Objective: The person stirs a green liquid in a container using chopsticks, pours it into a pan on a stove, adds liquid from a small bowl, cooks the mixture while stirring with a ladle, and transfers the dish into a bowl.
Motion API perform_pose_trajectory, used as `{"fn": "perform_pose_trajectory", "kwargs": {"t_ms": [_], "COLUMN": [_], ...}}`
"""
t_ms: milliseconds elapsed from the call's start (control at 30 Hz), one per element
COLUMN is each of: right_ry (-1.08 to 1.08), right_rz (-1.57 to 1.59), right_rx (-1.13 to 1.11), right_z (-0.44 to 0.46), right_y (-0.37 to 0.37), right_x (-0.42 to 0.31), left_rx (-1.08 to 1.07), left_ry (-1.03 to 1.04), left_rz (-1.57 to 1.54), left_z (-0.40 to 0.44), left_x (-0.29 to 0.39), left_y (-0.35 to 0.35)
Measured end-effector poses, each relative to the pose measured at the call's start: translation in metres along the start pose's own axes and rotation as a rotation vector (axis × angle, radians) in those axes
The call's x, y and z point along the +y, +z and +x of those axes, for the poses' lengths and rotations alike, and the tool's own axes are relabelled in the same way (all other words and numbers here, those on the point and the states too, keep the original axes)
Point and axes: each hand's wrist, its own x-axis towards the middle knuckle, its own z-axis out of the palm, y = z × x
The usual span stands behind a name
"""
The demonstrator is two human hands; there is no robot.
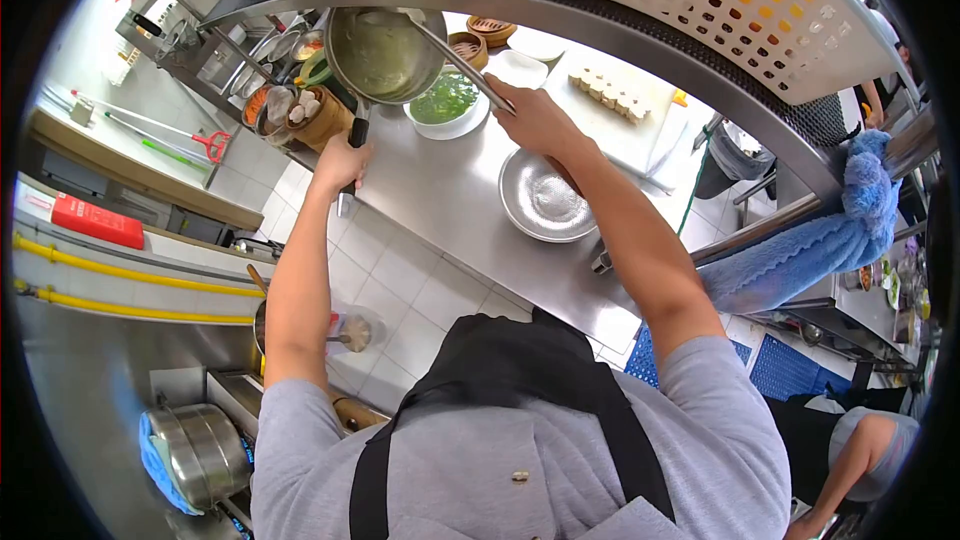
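My left hand (343,162) is wrapped round the black handle of a metal saucepan (345,65), which is tilted with its inside facing me. A pale greenish film coats its bottom. In my right hand (535,120) is a long metal-handled utensil (455,62), its far end at the pan's upper rim; the head's kind is unclear. Just below the pan's right rim stands a white bowl (440,100) of green leafy soup, partly hidden by the pan. A metal strainer (548,196) rests on the steel counter, under my right forearm.
Behind the bowl are bamboo steamers (490,30) and a white dish (517,69). Cut pale pieces (610,95) lie in a row on a white board (640,145). A steel shelf edge (600,25) overhangs the counter (420,180). Another person (850,450) is at lower right.
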Motion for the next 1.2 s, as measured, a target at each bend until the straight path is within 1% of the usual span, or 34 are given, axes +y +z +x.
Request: {"fn": "perform_pose_trajectory", "kwargs": {"t_ms": [33,100,167,200,233,267,300,333,367,400,433,500,533,600,733,800,933,967,1033,1067,1133,1167,1200], "right_ry": [-0.022,0.001,-0.009,-0.013,-0.062,-0.110,-0.110,-0.134,-0.158,-0.107,-0.105,-0.078,-0.072,-0.057,-0.028,-0.003,0.019,0.021,0.068,0.069,0.019,0.024,0.059], "right_rz": [0.052,0.021,-0.088,-0.091,-0.151,-0.211,-0.211,-0.294,-0.377,-0.432,-0.435,-0.518,-0.524,-0.591,-0.627,-0.558,-0.485,-0.487,-0.526,-0.529,-0.537,-0.541,-0.518], "right_rx": [0.010,-0.031,-0.112,-0.115,-0.123,-0.132,-0.132,-0.138,-0.145,-0.189,-0.187,-0.171,-0.171,-0.204,-0.226,-0.126,-0.122,-0.121,-0.196,-0.199,-0.179,-0.180,-0.192], "right_z": [0.002,-0.001,-0.008,-0.008,-0.009,-0.010,-0.010,-0.011,-0.011,-0.009,-0.008,-0.009,-0.011,-0.011,-0.010,-0.010,-0.017,-0.021,-0.032,-0.033,-0.037,-0.039,-0.040], "right_y": [0.000,-0.005,-0.010,-0.011,-0.012,-0.013,-0.015,-0.018,-0.021,-0.023,-0.023,-0.024,-0.026,-0.028,-0.026,-0.013,-0.006,-0.010,-0.021,-0.022,-0.024,-0.024,-0.022], "right_x": [-0.007,-0.018,-0.020,-0.015,-0.008,0.000,0.007,0.011,0.014,0.016,0.018,0.026,0.028,0.028,0.027,0.031,0.035,0.034,0.031,0.036,0.044,0.044,0.041], "left_rx": [0.002,0.007,-0.004,-0.019,-0.018,-0.003,0.012,0.010,0.026,0.040,0.038,0.096,0.091,0.090,0.121,0.134,0.151,0.149,0.229,0.228,0.189,0.184,0.179], "left_ry": [-0.003,-0.009,0.009,0.031,0.030,0.033,0.037,0.038,0.038,0.039,0.042,0.043,0.047,0.097,0.035,0.046,0.041,0.043,0.148,0.146,0.015,0.017,-0.039], "left_rz": [0.005,-0.061,-0.031,0.001,-0.001,0.063,0.127,0.128,0.195,0.261,0.259,0.450,0.445,0.531,0.592,0.573,0.589,0.587,0.698,0.695,0.615,0.611,0.555], "left_z": [-0.004,-0.009,-0.006,-0.004,-0.002,-0.001,0.001,0.003,0.005,0.008,0.004,0.000,0.001,0.003,0.001,-0.001,-0.009,-0.004,0.005,0.005,0.002,-0.001,-0.003], "left_x": [0.000,0.002,-0.002,-0.003,-0.005,-0.007,-0.008,-0.009,-0.011,-0.013,-0.006,0.010,0.011,0.013,0.025,0.028,0.042,0.036,0.024,0.024,0.028,0.032,0.037], "left_y": [0.000,-0.001,-0.006,-0.009,-0.011,-0.012,-0.013,-0.014,-0.015,-0.014,-0.013,-0.007,-0.005,-0.007,0.010,0.020,0.035,0.036,0.039,0.041,0.042,0.044,0.045]}}
